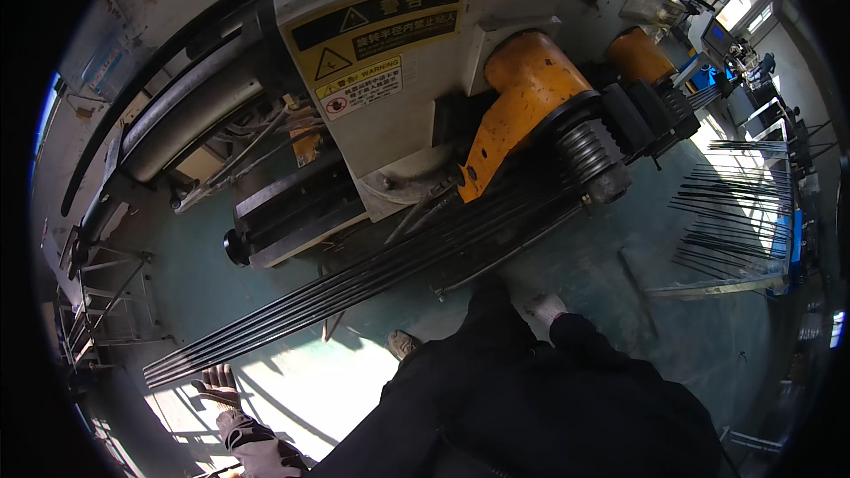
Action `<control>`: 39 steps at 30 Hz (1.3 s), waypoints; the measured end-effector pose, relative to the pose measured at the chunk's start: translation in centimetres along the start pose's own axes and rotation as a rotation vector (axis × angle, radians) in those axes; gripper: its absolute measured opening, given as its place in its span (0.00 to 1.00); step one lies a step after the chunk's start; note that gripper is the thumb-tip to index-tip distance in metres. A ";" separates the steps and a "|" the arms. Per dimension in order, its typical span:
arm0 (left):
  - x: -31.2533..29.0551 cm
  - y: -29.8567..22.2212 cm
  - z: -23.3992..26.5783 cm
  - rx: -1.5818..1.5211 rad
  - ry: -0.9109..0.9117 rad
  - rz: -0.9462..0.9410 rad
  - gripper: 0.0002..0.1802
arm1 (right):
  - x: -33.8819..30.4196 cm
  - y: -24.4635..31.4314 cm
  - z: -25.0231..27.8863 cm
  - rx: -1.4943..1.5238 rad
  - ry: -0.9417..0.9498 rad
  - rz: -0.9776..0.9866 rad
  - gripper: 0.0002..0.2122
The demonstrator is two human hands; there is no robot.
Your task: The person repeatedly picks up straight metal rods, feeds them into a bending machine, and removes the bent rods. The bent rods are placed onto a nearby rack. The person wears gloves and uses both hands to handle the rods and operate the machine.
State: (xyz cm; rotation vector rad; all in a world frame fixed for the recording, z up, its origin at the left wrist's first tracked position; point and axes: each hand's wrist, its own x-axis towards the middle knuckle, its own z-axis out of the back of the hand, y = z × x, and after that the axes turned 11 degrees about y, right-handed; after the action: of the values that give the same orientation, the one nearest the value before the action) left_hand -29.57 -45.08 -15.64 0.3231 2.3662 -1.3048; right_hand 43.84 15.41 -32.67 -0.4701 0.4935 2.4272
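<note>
My left hand (219, 386), in a soiled work glove, has its fingers stretched apart. It sits just beside the ends of several long dark metal rods (292, 315), and whether it touches them I cannot tell. The rods run side by side from the lower left toward the machine's black ribbed head (588, 156), below its orange arm (524, 99). Close to my body is my right hand (545, 307) in a pale glove, low by the dark sleeve. Its fingers are too small and partly hidden to read.
A large grey machine body (372, 137) with yellow warning labels rises ahead. Another orange arm (639, 55) stands farther right. More thin rods (735, 204) lie on a rack (726, 288) at the right. A metal frame (111, 296) stands at the left.
</note>
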 end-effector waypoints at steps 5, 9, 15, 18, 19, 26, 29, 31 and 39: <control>-8.7 20.0 -4.4 -0.049 0.406 0.405 0.30 | 5.1 -8.2 2.5 0.415 0.373 -0.349 0.15; -18.7 35.4 -12.9 0.140 0.490 0.648 0.21 | 8.7 -15.5 6.3 0.597 0.322 -0.491 0.18; -30.6 40.1 -19.9 1.149 0.625 0.448 0.21 | 12.9 -20.1 12.5 0.645 0.070 -0.391 0.20; -32.1 39.0 -21.4 1.134 0.585 0.462 0.21 | 12.8 -19.0 15.5 0.700 -0.108 -0.339 0.21; -32.0 39.0 -22.0 1.142 0.584 0.456 0.21 | 12.0 -18.3 16.2 0.715 -0.150 -0.340 0.22; -29.1 41.8 -26.0 1.085 0.729 0.379 0.21 | 1.8 -15.6 13.9 0.712 0.075 -0.628 0.27; -28.0 42.3 -27.5 1.064 0.807 0.341 0.21 | -1.3 -14.8 13.3 0.944 -0.002 -0.738 0.24; -27.6 42.3 -28.6 1.062 0.858 0.303 0.21 | -2.9 -14.3 15.1 1.090 -0.095 -0.820 0.22; -28.3 38.6 -33.8 1.138 0.940 -0.029 0.23 | -2.4 -13.3 35.8 1.381 -0.975 -0.401 0.19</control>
State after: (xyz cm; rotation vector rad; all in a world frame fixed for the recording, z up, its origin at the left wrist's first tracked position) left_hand 2.34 3.98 -15.44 1.4783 1.8364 -2.8540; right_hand 46.34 40.23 -3.62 1.0207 1.2200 1.1887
